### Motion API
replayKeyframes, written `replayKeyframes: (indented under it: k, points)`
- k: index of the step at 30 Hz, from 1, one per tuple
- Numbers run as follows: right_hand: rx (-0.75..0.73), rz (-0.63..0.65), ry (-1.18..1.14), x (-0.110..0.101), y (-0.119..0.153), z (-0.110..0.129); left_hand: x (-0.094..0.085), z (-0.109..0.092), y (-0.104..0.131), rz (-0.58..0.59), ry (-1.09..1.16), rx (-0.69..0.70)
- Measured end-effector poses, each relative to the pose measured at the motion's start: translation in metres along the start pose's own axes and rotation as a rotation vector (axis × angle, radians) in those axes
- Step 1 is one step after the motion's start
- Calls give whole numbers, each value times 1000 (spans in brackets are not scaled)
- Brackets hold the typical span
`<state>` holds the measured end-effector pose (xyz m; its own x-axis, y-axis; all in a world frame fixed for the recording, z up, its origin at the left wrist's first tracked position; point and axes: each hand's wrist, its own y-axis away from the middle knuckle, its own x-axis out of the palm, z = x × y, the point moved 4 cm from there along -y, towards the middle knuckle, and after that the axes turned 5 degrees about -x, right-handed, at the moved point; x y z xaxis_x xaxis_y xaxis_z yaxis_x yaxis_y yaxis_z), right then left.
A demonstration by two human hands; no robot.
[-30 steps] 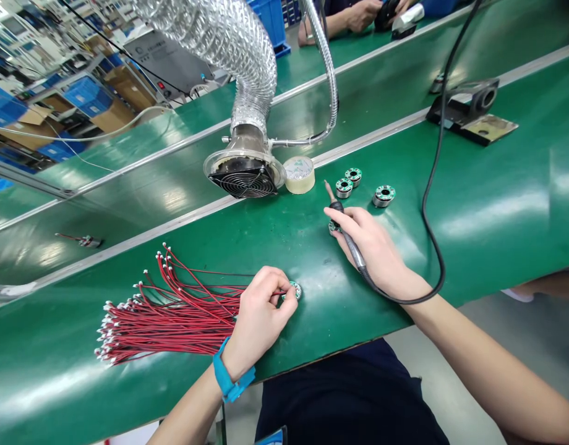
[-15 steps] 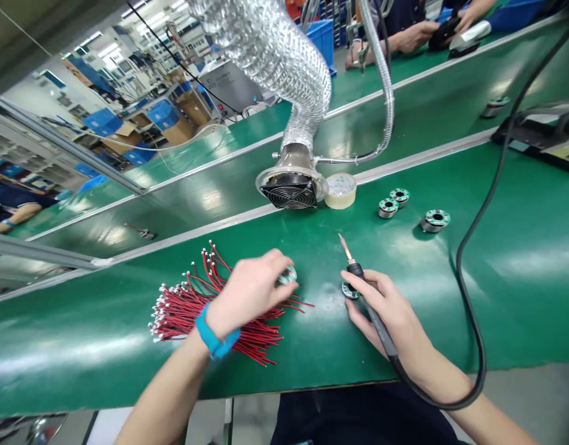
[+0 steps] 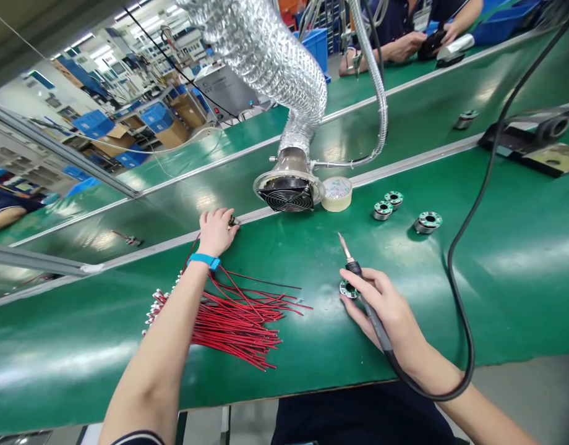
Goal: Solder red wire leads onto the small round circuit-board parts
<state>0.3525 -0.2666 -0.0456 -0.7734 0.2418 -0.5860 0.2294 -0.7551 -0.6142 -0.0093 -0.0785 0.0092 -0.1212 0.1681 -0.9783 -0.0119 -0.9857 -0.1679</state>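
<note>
My left hand point(image 3: 217, 232), with a blue band at its wrist, reaches to the metal strip behind the green bench. Its fingers are closed round a small ring-shaped part point(image 3: 232, 220), mostly hidden by them. Under my left forearm lies a bundle of red wires point(image 3: 238, 324) with white connectors at the left end. My right hand point(image 3: 389, 309) holds a soldering iron point(image 3: 375, 321), its tip pointing up and away. The same hand's fingers also hold a round green circuit board part point(image 3: 348, 289) beside the iron.
A fan nozzle point(image 3: 289, 191) on a silver duct hangs over the bench, beside a tape roll point(image 3: 336, 193). Several round parts point(image 3: 427, 222) stand to the right. The iron's black cable point(image 3: 454, 247) loops at the right, near a stand point(image 3: 528, 139). Other people work across the bench.
My left hand has moved away and to the left, from above the wire ends to the metal strip, with the round part. My right hand has hardly moved.
</note>
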Motion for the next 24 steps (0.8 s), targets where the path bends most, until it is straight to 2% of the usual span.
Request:
replayKeyframes:
  k: [2, 3, 5, 7, 10, 13, 17, 19, 21, 24]
  points:
    - [19, 6, -17, 0, -1, 0, -10, -25, 31, -49, 190, 150]
    - [30, 9, -18, 0, -1, -1, -15, -42, 49, -10, 310, 278]
    - [44, 11, -8, 0, -1, -1, -19, -78, 87, 222, 475, 529]
    - [39, 2, 4, 0, -2, -1, -22, -104, 118, 375, 573, 607]
    - [15, -8, -2, -1, -2, 2, -23, -119, 136, 436, 664, 574]
    - [1, -5, -20, -2, -2, 4, -20, -102, 117, 371, 632, 363]
    - [-20, -1, -50, -3, -2, 6, -21, -40, 52, 95, 449, -49]
    - [-27, 1, -60, -3, -2, 5, -18, -9, 20, 20, 336, -187]
    - [-28, 4, -63, -2, -2, 4, -12, 15, -4, 43, 260, -257]
    - [-30, 16, -72, 0, -3, 3, 1, 34, -24, 141, 203, -296]
